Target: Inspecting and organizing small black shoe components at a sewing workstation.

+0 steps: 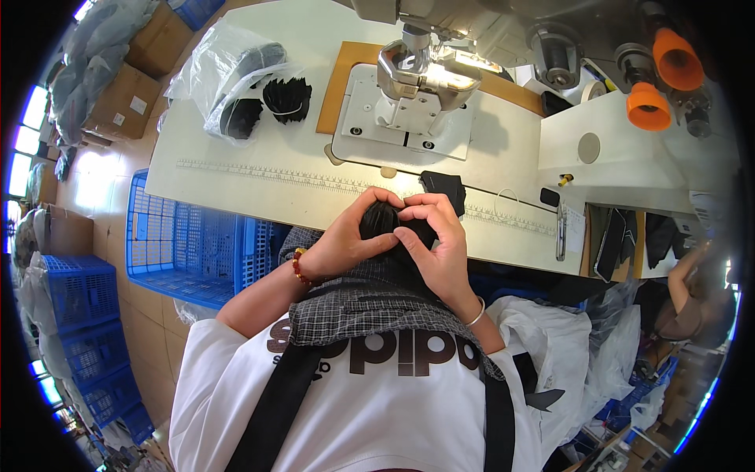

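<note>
At the table's front edge, both hands are around a bundle of black fabric pieces (380, 220). My left hand (346, 240) grips it from the left, fingers over the top and thumb along the near side. My right hand (442, 250) curls in from the right, its thumb and fingertips against the bundle. The pieces look gathered edge-up; their exact shape is partly hidden by the fingers. Just beyond my right hand, another small stack of black fabric (443, 191) lies on the sewing table (259, 185).
A sewing machine (417, 94) stands at the far middle. Left of it lie a tied black bundle (288, 100) and a clear plastic bag (206, 77). Tweezers (561, 232) lie at the right. A blue crate (185, 248) stands below the table's left side. Another person's arm (683, 279) shows far right.
</note>
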Action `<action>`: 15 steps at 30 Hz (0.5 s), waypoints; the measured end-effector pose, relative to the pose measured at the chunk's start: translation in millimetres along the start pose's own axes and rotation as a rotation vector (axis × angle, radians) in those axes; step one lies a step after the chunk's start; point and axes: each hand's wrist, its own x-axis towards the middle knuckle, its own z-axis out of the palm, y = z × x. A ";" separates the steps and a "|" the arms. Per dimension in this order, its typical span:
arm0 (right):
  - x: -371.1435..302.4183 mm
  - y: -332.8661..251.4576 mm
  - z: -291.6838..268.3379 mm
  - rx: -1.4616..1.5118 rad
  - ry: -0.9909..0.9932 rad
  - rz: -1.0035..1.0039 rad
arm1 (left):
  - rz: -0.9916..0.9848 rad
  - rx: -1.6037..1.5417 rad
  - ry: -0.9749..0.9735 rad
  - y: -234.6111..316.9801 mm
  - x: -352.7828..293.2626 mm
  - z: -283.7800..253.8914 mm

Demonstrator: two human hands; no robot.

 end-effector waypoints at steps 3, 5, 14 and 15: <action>0.1 1.1 1.6 -0.015 0.010 0.004 | 0.001 0.032 0.000 2.8 -0.7 0.3; 2.0 -4.0 3.7 0.018 0.075 0.014 | -0.015 -0.004 -0.007 3.0 -0.8 0.3; -1.2 -0.9 4.5 -0.002 0.002 -0.015 | -0.053 -0.094 -0.033 -1.2 -0.9 -1.9; -1.1 -0.9 4.7 -0.002 0.001 -0.015 | -0.021 -0.063 -0.030 -1.1 -0.9 -1.4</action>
